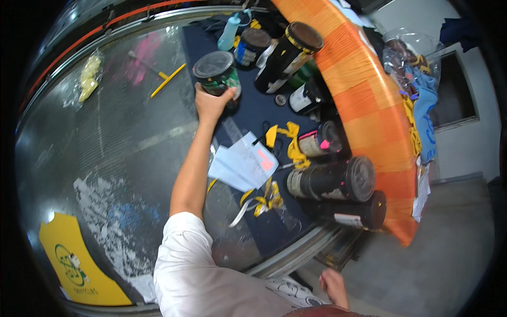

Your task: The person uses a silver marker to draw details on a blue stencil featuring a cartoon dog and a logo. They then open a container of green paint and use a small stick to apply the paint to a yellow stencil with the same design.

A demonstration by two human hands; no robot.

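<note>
My left hand (pixel 211 105) reaches far across the table, its fingers and thumb wrapped round a black jar (pixel 214 84) with a grey lid and a green-and-white label. Beside that jar stand a smaller dark jar (pixel 253 45) with a blue label and a pale blue squeeze bottle (pixel 229 33). A tall black jar (pixel 285 58) with a yellow rim is to their right. Low at the right, close to my body and away from the table things, my right hand (pixel 332 287) is curled closed. Nothing shows in its fingers.
Light blue papers (pixel 243 161) and yellow strips (pixel 290 140) lie mid-table. More black jars (pixel 332 179) lie along an orange cloth (pixel 364 100). Leftward are a yellow-handled tool (pixel 168 81), a plastic-wrapped yellow bundle (pixel 90 79) and a yellow printed fabric piece (pixel 79 261).
</note>
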